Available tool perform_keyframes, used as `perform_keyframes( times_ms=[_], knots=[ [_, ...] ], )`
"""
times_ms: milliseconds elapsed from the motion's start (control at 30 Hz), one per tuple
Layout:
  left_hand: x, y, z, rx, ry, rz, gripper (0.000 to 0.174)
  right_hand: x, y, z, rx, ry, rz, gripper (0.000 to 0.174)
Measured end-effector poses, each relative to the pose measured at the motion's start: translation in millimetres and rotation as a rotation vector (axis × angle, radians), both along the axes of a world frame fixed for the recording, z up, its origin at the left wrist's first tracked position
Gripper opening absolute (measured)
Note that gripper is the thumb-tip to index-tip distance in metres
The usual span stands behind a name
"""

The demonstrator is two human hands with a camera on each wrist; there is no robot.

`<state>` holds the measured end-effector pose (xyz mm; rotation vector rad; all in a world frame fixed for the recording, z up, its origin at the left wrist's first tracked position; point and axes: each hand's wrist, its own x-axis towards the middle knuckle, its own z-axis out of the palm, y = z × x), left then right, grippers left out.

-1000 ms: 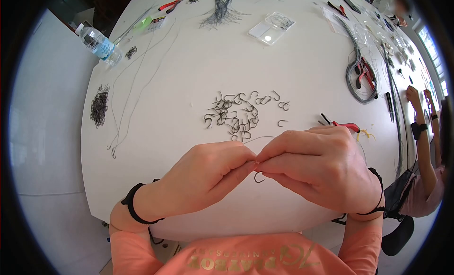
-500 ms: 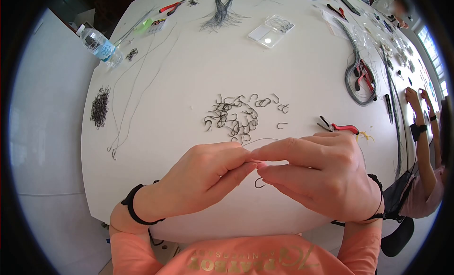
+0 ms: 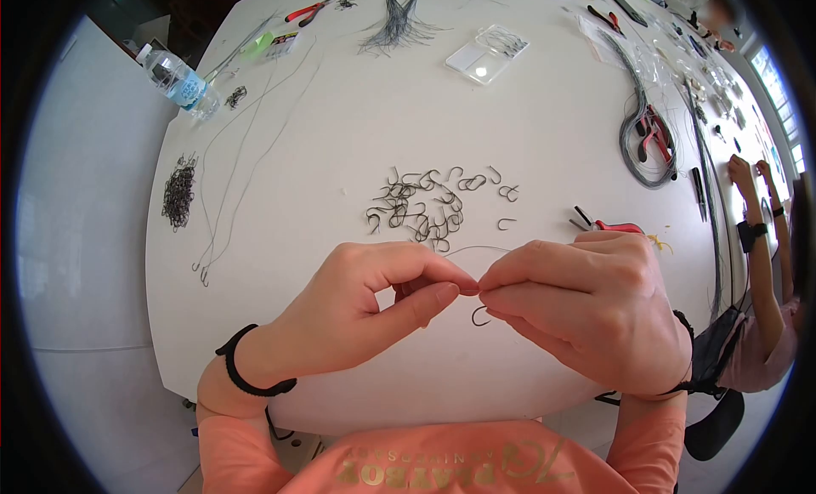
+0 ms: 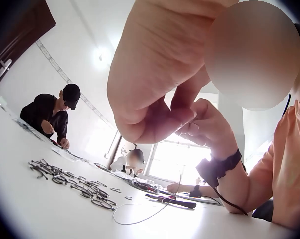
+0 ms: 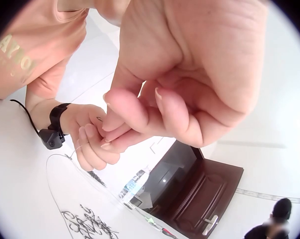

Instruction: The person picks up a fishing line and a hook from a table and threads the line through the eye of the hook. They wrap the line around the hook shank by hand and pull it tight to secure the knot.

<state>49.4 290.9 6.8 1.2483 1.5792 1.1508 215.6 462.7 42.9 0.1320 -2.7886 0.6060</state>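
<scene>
White counter (image 3: 340, 120) lies under everything, with a pile of hooks (image 3: 398, 207) on it past the hands. One hook (image 3: 476, 321) hangs just under the fingertips of the right hand (image 3: 586, 311), which seems to pinch its top (the fingers hide that bit). The left hand (image 3: 365, 294) has its thumb and finger bent to a pinch, and looks to hold the thin line (image 3: 476, 247). To do this well, I think, the right hand should hold the hook tight, while the left keeps the line gently snug. Mind the sharp point! Compared with half a second ago, the hook sits higher and more to the right. Now a gap shows behind the left fingertips. The pile stays put.
</scene>
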Motion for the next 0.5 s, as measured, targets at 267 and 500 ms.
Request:
perform_keyframes(
  times_ms=[267,500],
  knots=[
    [1.0,0.4,5.7,-0.143,-0.147,0.086,0.011,1.2,-0.2,-0.9,0.003,0.008,-0.005,0.016],
    [0.6,3.0,8.6,-0.174,-0.291,0.161,0.006,-0.4,0.5,-3.1,0.027,0.022,-0.013,0.015]
  ],
)
